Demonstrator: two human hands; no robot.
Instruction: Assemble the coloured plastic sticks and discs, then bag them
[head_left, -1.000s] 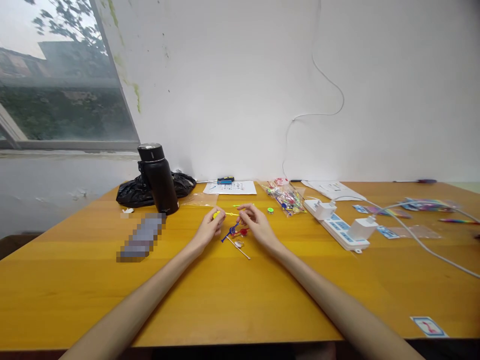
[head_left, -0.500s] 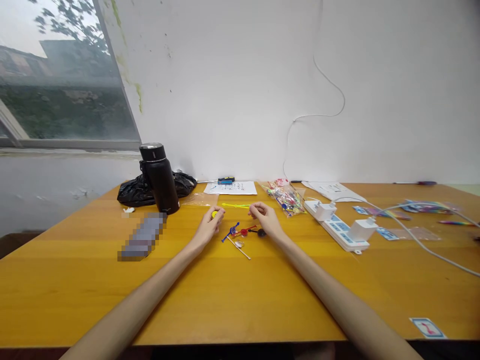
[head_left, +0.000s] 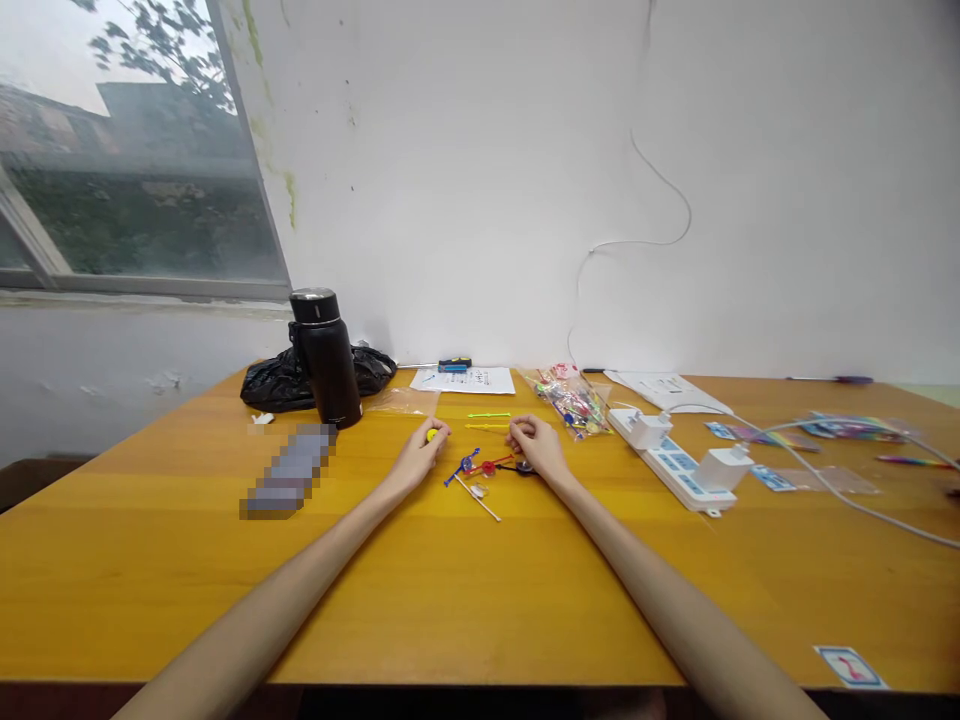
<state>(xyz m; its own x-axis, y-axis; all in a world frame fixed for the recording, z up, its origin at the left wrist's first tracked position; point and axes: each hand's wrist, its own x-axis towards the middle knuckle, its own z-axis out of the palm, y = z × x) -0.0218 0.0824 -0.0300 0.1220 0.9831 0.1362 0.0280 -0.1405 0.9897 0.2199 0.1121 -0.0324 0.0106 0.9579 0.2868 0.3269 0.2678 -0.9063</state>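
Note:
My left hand (head_left: 421, 455) is closed around a small round yellow plastic piece (head_left: 431, 435). Between thumb and fingers, my right hand (head_left: 536, 447) pinches the end of a thin yellow stick (head_left: 486, 427) that points left. Just beyond it a similar green stick (head_left: 489, 415) lies on the table. Nearer me, between the hands, are a blue stick with a round part (head_left: 466, 464), a red one (head_left: 489, 467) and a black one (head_left: 525, 467), partly under my right hand. A white stick (head_left: 480, 499) lies in front, beside a small clear-white piece (head_left: 478, 490).
A plastic bag of coloured parts (head_left: 574, 405) lies behind my right hand. A white power strip (head_left: 679, 470) with plugs and cables is to the right. At left stand a black bottle (head_left: 330, 370), a black bag (head_left: 266, 385) and a pixelated flat object (head_left: 292, 470). Screwdrivers (head_left: 454, 364) and papers (head_left: 480, 381) lie behind.
The yellow stick has come away from beside the green one, toward me and right, at my right fingertips. My left hand keeps the yellow piece. The view has shifted slightly.

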